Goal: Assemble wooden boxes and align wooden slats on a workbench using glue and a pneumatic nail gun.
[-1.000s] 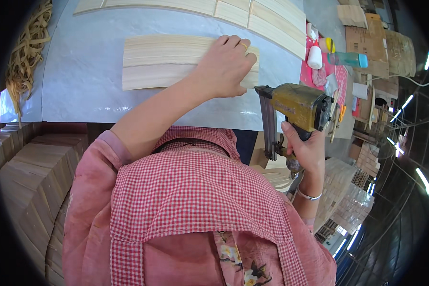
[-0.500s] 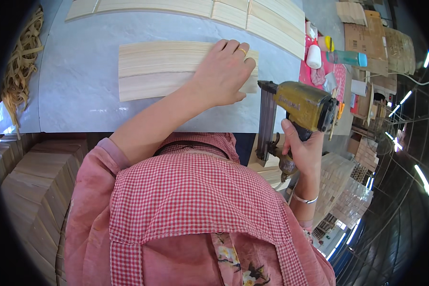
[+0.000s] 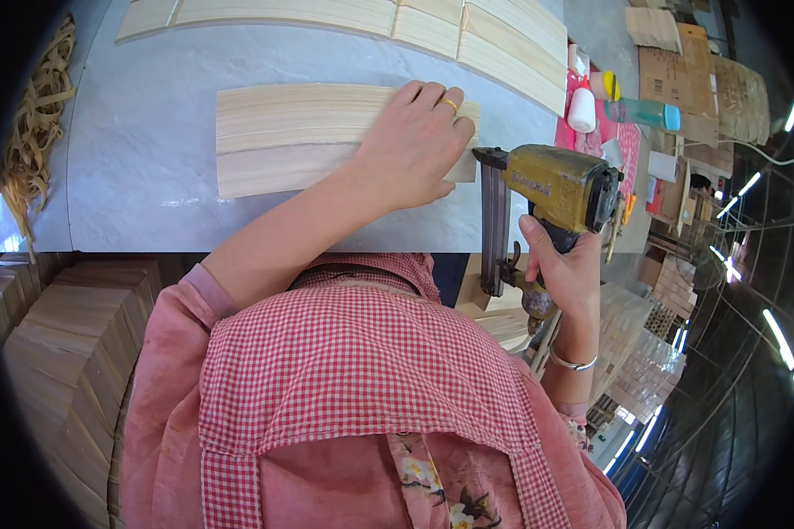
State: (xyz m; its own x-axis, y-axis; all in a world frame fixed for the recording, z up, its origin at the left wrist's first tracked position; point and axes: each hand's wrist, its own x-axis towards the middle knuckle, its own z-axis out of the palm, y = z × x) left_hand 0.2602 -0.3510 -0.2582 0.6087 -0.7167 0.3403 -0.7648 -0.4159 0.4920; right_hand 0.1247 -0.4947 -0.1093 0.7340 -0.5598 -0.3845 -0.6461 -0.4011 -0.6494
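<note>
A pale wooden board (image 3: pixel 282 132) with a lengthwise seam or dark grain line lies on the grey marbled table. Across its right end rests my left hand (image 3: pixel 412 145), fingers bent over the wood and thumb near the close edge, holding it. A yellow ring is on one finger. My right hand (image 3: pixel 563 264) is wrapped round the handle of a yellow and black pneumatic nail gun (image 3: pixel 551 181). The gun's nose points left, right at the board's right end; I cannot tell whether they touch. Its long magazine hangs down past the table's near edge.
More pale boards (image 3: pixel 326 16) lie along the far side of the table (image 3: pixel 141 132). At right are a white glue bottle (image 3: pixel 582 110) and a teal bottle (image 3: pixel 644 113). Wood strips (image 3: pixel 40 123) hang at left, above stacked boards (image 3: pixel 71 326).
The nail gun's nose has shifted slightly left, closer to the board's end. My left hand keeps its place on the board, and the view has tipped a little.
</note>
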